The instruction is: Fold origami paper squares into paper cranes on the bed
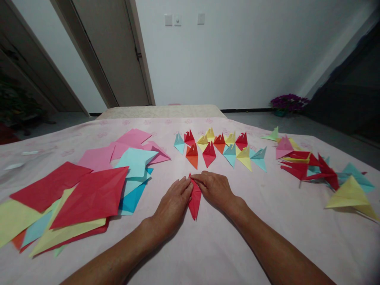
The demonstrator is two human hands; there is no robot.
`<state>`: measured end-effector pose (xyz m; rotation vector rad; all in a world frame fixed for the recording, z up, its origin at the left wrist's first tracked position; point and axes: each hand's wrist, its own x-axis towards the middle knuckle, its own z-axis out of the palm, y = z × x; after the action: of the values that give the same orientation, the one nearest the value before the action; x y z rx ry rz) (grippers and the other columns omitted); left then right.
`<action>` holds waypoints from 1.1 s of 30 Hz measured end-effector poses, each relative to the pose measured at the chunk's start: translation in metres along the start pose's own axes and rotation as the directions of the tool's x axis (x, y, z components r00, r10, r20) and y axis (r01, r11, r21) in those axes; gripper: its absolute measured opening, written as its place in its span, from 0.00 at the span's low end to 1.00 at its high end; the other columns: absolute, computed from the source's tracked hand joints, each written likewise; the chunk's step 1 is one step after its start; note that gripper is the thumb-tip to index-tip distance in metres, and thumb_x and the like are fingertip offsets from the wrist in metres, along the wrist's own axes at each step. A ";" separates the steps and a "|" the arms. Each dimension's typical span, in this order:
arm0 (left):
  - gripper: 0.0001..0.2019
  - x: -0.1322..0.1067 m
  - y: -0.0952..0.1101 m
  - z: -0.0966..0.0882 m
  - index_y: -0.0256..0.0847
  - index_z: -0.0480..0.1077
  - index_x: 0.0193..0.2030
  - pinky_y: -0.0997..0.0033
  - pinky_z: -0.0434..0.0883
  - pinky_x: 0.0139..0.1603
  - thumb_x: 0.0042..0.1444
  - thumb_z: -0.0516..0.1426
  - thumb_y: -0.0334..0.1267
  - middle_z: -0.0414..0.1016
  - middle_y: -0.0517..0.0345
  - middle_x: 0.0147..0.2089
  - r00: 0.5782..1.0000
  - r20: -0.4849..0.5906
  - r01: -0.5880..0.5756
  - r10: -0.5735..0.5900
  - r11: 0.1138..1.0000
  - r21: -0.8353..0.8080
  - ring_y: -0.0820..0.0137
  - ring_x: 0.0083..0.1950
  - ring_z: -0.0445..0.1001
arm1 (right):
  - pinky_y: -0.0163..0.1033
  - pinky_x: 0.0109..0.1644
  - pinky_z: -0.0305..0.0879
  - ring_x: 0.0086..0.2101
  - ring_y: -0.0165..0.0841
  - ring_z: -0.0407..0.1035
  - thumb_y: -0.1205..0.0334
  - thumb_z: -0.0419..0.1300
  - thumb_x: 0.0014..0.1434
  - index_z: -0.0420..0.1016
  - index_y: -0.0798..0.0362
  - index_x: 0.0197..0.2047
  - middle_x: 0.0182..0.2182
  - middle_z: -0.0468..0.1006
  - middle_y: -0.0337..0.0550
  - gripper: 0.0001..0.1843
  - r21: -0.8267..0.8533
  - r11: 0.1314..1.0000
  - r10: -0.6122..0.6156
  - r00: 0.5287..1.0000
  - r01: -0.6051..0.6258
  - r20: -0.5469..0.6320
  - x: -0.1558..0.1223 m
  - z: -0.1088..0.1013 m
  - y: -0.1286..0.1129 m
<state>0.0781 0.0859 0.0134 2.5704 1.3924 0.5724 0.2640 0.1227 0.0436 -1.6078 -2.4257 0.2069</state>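
A narrow, diamond-shaped piece of folded red paper (195,201) lies flat on the cloth in front of me, one point towards me. My left hand (175,194) rests along its left edge, fingers close together and thumb side against the paper near its far tip. From the other side, my right hand (215,187) is curled, its fingertips pressed together on the upper right of the same paper. The far tip shows just between the fingers of both hands. My fingers hide part of the upper folds.
Loose coloured sheets, with a red sheet (92,196) on top, are piled at left. Several finished paper cranes, including an orange crane (192,155), stand in rows beyond my hands. More folded pieces, among them a yellow folded piece (350,194), lie heaped at right on the pink tablecloth (237,245).
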 end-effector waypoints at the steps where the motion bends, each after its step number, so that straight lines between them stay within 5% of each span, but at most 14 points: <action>1: 0.21 0.000 -0.001 0.001 0.41 0.63 0.66 0.47 0.62 0.68 0.67 0.48 0.34 0.62 0.46 0.68 1.000 -0.008 -0.009 0.008 1.000 -0.030 0.58 0.69 0.61 | 0.37 0.41 0.61 0.42 0.34 0.73 0.55 0.49 0.70 0.75 0.39 0.55 0.41 0.80 0.41 0.16 0.001 1.000 -0.001 1.000 0.001 0.002 0.000 0.000 0.000; 8: 0.21 0.001 -0.003 0.002 0.46 0.63 0.65 0.52 0.58 0.71 0.67 0.48 0.33 0.64 0.51 0.68 0.997 -0.017 -0.081 0.080 0.975 -0.209 0.62 0.68 0.63 | 0.36 0.40 0.60 0.41 0.34 0.73 0.56 0.50 0.69 0.75 0.39 0.54 0.40 0.80 0.39 0.16 -0.003 1.000 -0.014 1.000 0.014 -0.011 0.001 0.003 0.001; 26: 0.20 0.009 0.011 -0.020 0.40 0.66 0.61 0.56 0.66 0.65 0.63 0.50 0.26 0.70 0.48 0.62 0.984 0.078 -0.145 0.157 0.978 -0.147 0.61 0.62 0.69 | 0.35 0.37 0.58 0.37 0.32 0.72 0.58 0.50 0.69 0.76 0.43 0.52 0.37 0.77 0.40 0.15 0.047 0.998 -0.047 0.994 0.051 -0.098 0.001 0.009 0.004; 33: 0.19 0.010 0.013 -0.022 0.39 0.66 0.60 0.57 0.68 0.63 0.63 0.51 0.27 0.72 0.47 0.60 0.984 0.072 -0.154 0.165 0.979 -0.131 0.60 0.61 0.69 | 0.35 0.33 0.55 0.36 0.32 0.70 0.61 0.49 0.69 0.65 0.40 0.62 0.41 0.75 0.41 0.20 -0.017 0.995 -0.098 0.994 0.097 -0.040 0.002 0.005 0.001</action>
<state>0.0842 0.0861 0.0397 2.5883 1.0954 0.5511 0.2631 0.1252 0.0386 -1.4798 -2.4731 0.1382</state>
